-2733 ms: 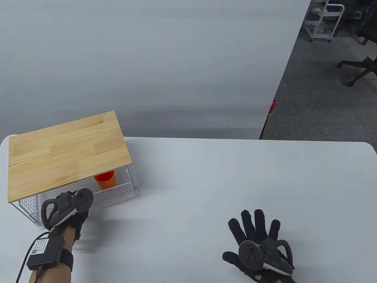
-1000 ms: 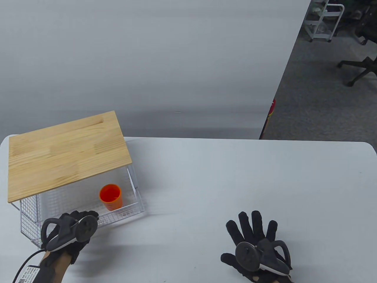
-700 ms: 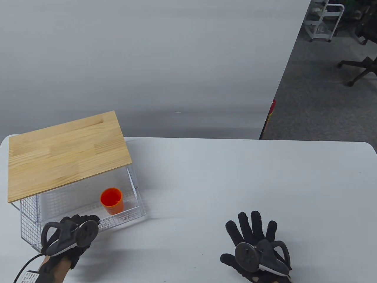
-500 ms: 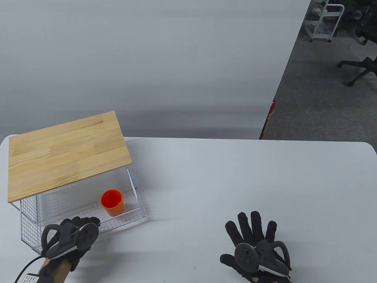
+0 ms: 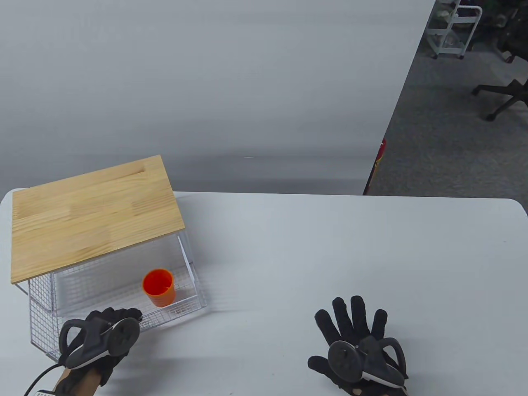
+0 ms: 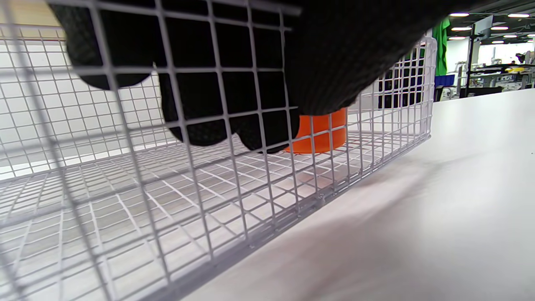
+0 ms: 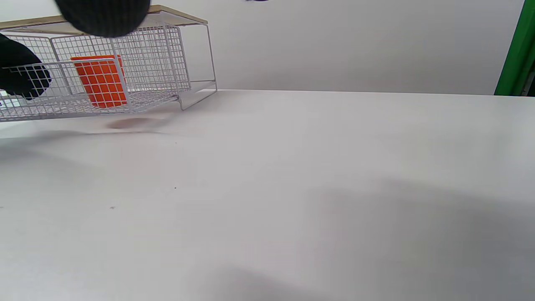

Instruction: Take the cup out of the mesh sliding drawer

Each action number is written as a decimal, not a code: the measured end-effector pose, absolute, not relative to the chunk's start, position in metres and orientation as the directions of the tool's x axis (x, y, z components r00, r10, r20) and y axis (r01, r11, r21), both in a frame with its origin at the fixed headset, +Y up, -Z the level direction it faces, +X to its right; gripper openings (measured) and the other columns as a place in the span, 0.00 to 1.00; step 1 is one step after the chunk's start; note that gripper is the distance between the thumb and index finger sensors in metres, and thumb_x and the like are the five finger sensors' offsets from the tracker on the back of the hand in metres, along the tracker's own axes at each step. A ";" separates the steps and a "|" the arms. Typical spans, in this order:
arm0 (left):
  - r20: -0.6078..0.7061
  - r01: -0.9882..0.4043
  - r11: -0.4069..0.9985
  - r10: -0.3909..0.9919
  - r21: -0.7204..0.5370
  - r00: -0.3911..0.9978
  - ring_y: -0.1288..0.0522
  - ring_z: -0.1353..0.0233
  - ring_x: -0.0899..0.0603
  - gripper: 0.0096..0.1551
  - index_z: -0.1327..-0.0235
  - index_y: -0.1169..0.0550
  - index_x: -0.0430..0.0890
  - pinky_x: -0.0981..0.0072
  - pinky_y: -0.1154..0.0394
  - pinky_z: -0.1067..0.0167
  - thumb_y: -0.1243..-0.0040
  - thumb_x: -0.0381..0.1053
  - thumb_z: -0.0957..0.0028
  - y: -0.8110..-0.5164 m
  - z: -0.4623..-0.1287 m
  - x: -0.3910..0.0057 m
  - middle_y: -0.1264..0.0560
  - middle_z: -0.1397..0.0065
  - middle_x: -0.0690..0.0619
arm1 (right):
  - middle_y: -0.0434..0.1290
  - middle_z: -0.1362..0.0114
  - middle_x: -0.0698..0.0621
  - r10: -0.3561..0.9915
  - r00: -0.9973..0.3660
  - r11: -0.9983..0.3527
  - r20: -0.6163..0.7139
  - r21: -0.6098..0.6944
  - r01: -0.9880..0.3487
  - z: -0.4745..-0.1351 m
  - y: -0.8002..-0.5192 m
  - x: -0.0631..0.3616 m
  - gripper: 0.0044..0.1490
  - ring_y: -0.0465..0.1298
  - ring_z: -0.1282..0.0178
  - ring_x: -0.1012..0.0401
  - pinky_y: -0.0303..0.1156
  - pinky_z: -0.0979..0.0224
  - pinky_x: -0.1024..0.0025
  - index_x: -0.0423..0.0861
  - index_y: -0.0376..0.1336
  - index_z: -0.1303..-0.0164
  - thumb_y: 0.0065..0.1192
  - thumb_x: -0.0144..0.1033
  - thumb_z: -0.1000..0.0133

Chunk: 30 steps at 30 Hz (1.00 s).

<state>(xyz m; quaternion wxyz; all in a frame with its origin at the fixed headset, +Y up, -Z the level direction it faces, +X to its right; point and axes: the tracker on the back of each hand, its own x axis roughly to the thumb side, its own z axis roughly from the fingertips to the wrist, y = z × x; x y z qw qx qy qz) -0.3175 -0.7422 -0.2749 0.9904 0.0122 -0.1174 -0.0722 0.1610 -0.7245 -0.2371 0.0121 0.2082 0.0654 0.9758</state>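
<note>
An orange cup [image 5: 158, 287] stands upright in the white mesh drawer [image 5: 181, 307], which is slid out from under the wooden top [image 5: 90, 214]. The cup also shows in the left wrist view [image 6: 319, 133] and the right wrist view [image 7: 100, 79]. My left hand [image 5: 117, 317] grips the drawer's front wall, fingers hooked over the wire [image 6: 225, 96]. My right hand [image 5: 354, 326] lies flat on the table with fingers spread, far right of the drawer, holding nothing.
The white table [image 5: 309, 247] stretches between the drawer and my right hand. The wire frame [image 5: 41, 305] carries the wooden top at the table's left edge. A grey partition stands behind the table; office chairs and a cart are far off at the right.
My left hand has pulled the drawer farther out toward the table's front, and the cup has come out from under the wooden top with it. My right hand has stayed put.
</note>
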 end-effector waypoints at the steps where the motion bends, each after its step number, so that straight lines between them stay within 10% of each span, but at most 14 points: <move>1: 0.238 0.142 0.989 -0.148 0.043 0.960 0.06 0.49 0.43 0.12 0.46 0.14 0.51 0.44 0.12 0.50 0.31 0.44 0.41 -0.743 -0.275 -0.318 0.08 0.44 0.51 | 0.33 0.12 0.29 0.051 -0.913 -0.991 0.405 0.133 0.004 -0.237 -0.725 0.161 0.59 0.26 0.23 0.27 0.25 0.39 0.15 0.47 0.37 0.14 0.45 0.72 0.46; 17: 0.203 -0.035 0.999 0.029 0.026 0.979 0.23 0.29 0.27 0.50 0.21 0.36 0.37 0.29 0.26 0.38 0.44 0.69 0.46 -0.714 -0.284 -0.315 0.28 0.23 0.40 | 0.33 0.12 0.29 0.051 -0.915 -0.991 0.400 0.133 0.003 -0.237 -0.724 0.161 0.59 0.26 0.23 0.27 0.25 0.38 0.15 0.46 0.37 0.15 0.45 0.72 0.46; 30: 0.131 -0.091 0.985 0.110 -0.144 0.985 0.37 0.19 0.18 0.58 0.15 0.47 0.38 0.21 0.35 0.31 0.46 0.72 0.45 -0.701 -0.333 -0.286 0.44 0.14 0.31 | 0.33 0.12 0.29 0.059 -0.914 -0.992 0.401 0.123 -0.011 -0.237 -0.723 0.164 0.59 0.26 0.22 0.27 0.25 0.38 0.16 0.46 0.37 0.15 0.45 0.71 0.46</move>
